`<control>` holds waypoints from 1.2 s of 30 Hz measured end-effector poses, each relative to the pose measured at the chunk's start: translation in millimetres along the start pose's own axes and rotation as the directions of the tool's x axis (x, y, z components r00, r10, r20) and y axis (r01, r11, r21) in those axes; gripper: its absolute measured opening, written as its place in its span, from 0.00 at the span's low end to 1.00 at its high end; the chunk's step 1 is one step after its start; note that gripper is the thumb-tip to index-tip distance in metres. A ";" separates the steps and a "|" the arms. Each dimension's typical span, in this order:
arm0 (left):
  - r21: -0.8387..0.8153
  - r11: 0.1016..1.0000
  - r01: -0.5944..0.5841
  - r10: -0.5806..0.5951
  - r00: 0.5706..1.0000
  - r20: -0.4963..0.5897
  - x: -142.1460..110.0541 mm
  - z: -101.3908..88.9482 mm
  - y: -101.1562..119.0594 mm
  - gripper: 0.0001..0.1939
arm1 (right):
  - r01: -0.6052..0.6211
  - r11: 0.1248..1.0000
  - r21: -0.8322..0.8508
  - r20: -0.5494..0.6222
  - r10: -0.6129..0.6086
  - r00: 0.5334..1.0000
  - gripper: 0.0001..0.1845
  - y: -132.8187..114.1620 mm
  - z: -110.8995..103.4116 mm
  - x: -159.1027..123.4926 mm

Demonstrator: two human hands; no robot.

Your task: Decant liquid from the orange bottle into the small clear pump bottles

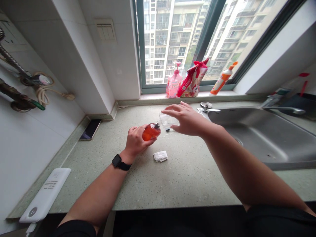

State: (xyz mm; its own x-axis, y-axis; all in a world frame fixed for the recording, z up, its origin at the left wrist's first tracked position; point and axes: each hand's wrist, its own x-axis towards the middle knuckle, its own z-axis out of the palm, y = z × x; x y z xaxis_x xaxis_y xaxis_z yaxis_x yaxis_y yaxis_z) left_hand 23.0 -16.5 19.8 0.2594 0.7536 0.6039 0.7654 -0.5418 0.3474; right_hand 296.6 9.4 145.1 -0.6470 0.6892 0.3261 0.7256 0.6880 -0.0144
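Orange bottle (151, 131), wrapped in closed left hand (137, 141), right hand (187, 119) spread open over clear plastic piece (168, 121), folded tissue (160, 156) near on speckled countertop (148, 184), steel sink (266, 138) right

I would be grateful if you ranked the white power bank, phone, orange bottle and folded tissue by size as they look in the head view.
1. White power bank
2. Phone and orange bottle look alike
3. Folded tissue

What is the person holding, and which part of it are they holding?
The left hand holds a round bottle of orange liquid around its fat body, below the neck. The right hand is open, holding nothing, beside a clear plastic piece.
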 end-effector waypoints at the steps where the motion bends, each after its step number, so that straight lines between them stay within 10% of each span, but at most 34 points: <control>1: 0.001 1.000 0.001 -0.001 1.000 -0.002 -0.1 0.3 -0.3 0.33 | 0.004 1.000 -0.004 0.004 -0.004 1.000 0.39 0.3 -0.4 0.7; 36: -0.028 0.999 -0.033 0.031 0.997 -0.070 -2.3 6.1 -5.1 0.36 | 0.060 0.989 -0.134 0.102 -0.046 0.994 0.37 -15.7 -22.0 21.3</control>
State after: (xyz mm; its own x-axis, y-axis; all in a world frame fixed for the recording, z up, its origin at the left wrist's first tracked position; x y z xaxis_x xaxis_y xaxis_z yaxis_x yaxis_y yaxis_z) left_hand 22.1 -13.3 12.2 0.2412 0.7086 0.6631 0.7394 -0.5767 0.3473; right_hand 276.6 8.2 173.0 -0.7005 0.6762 0.2280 0.7104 0.6913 0.1321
